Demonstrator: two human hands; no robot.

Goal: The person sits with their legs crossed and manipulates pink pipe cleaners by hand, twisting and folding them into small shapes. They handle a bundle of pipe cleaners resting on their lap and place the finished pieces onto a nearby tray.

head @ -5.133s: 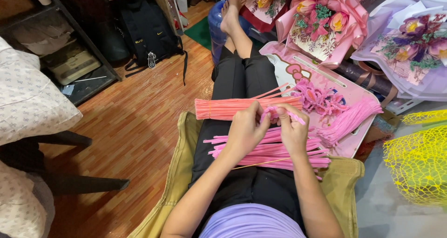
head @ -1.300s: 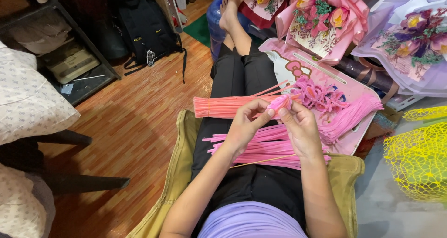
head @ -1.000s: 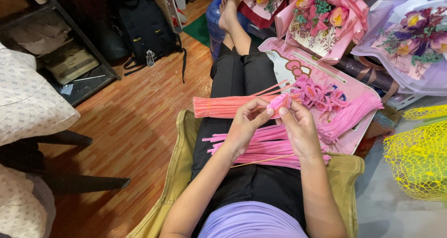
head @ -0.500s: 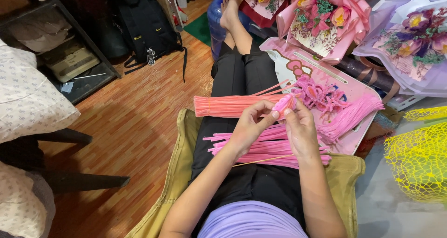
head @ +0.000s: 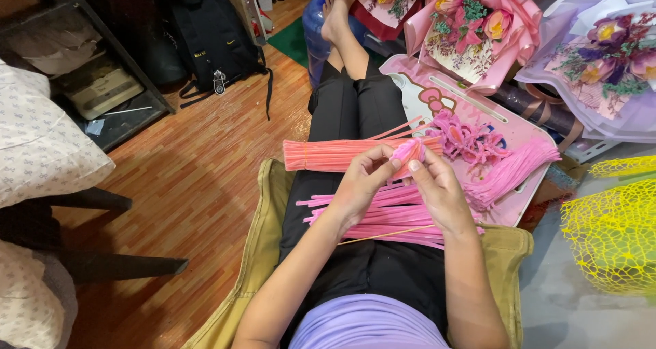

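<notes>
My left hand [head: 365, 178] and my right hand [head: 437, 188] meet above my lap, both pinching a small rolled pink pipe-cleaner piece [head: 408, 151] between the fingertips. A thin wooden stick [head: 383, 235] runs out leftward from under my right hand. Loose pink pipe cleaners [head: 393, 212] lie across my thighs beneath the hands. A salmon-coloured bundle of pipe cleaners [head: 328, 154] rests across my knees just beyond them.
A pink tray [head: 526, 127] to my right holds finished pink twisted flowers [head: 468, 137] and a pink pipe-cleaner bunch [head: 512, 171]. Wrapped bouquets [head: 478, 28] stand beyond it. Yellow netting [head: 611, 229] lies at the right. A black backpack [head: 205, 38] and shelf [head: 102, 89] stand left, over wooden floor [head: 198, 178].
Both hands have lifted off the loose pipe cleaners on my lap and come together higher up, working a small pink rolled piece between the fingertips. Little has changed in the last second.
</notes>
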